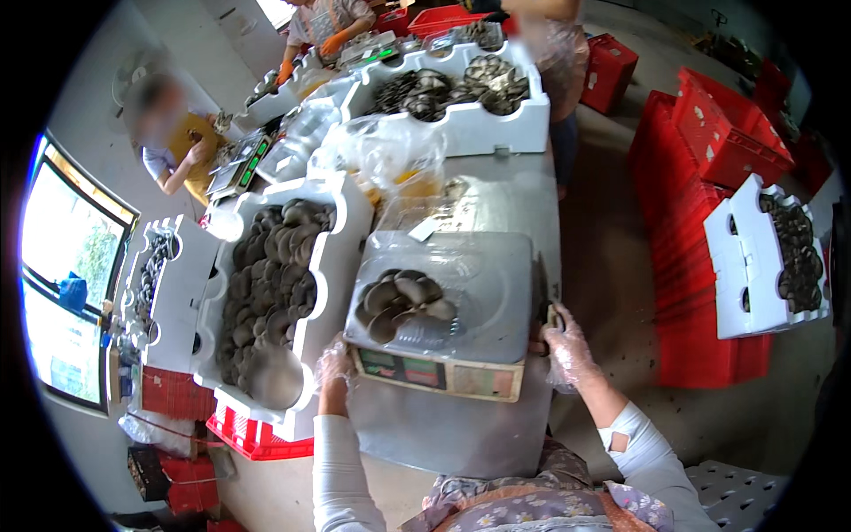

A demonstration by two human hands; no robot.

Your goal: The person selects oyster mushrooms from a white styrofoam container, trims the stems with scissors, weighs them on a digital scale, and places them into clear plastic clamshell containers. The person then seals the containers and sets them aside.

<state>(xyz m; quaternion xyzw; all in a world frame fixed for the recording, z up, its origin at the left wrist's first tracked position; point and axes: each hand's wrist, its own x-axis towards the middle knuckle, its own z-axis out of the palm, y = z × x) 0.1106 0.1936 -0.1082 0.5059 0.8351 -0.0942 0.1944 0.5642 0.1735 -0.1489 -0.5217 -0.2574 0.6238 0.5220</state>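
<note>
A digital weighing scale (484, 382) stands on the metal table before me. On its pan lies a clear plastic tray (432, 336) with a clump of grey oyster mushrooms (402, 300) in its left part. My left hand (334, 364), in a clear plastic glove, is at the scale's front left corner; its fingers are partly hidden. Right of the scale, my gloved right hand (569, 350) holds what look like scissors (543, 279), blades pointing away from me. Left of the scale, a white foam box (307, 346) is full of oyster mushrooms (269, 279).
Beyond the scale are clear plastic bags (379, 149) and another foam box (465, 133) of mushrooms. Several people work around the table (452, 432), near other scales (243, 166). Red crates (691, 266) stand at the right, with a foam box (738, 266) on top.
</note>
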